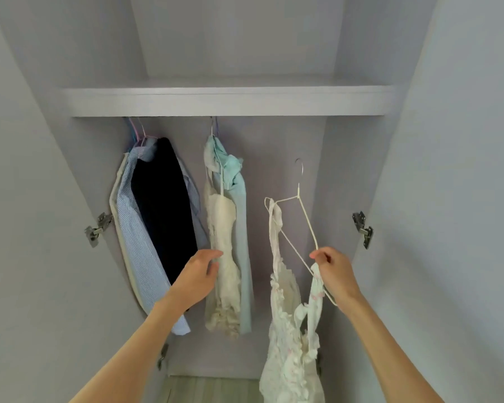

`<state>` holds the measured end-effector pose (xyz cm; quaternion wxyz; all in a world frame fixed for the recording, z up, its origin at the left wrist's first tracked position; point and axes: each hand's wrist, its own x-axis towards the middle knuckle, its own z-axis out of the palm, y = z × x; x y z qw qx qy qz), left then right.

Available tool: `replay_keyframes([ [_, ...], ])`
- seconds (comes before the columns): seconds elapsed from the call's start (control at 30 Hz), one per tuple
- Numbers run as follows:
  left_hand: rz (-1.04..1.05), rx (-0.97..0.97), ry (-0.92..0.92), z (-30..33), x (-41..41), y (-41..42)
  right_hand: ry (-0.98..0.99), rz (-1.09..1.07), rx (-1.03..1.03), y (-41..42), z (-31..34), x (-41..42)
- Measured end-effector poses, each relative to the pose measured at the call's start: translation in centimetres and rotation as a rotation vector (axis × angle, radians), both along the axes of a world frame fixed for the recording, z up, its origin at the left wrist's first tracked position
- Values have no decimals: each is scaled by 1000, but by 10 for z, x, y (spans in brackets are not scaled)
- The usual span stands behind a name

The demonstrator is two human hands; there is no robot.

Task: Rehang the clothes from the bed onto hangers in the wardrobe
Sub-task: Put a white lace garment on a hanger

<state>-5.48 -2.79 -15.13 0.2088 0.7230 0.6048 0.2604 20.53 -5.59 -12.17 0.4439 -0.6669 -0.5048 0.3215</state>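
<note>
The head view shows the right hand (333, 273) pinching the white wire hanger (300, 225) with the frilly dress (291, 330) below the shelf (227, 101), the left hand (200, 274) relaxed against the hung cream lace dress (224, 257); one strap may slip off.

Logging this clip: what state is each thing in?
White wire hanger: off the rail, held up, tilted.
Frilly white dress: one strap on hanger, dangling.
Right hand: grips hanger's end and dress strap.
Left hand: open, touching cream lace garment.
Cream lace garment: hung.
Striped shirt: hung.
Wardrobe doors: open.
</note>
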Motion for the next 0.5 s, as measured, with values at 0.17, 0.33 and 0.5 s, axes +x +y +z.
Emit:
replay_keyframes([
  [0.17, 18, 44, -8, 3, 27, 41, 61, 55, 48, 55, 10, 6],
  [0.33, 17, 82, 12, 4, 44, 82, -27, 130, 76, 114, 20, 2],
  [0.5, 69, 190, 64, 12, 47, 135, -125, 140, 75, 173, 20, -8],
])
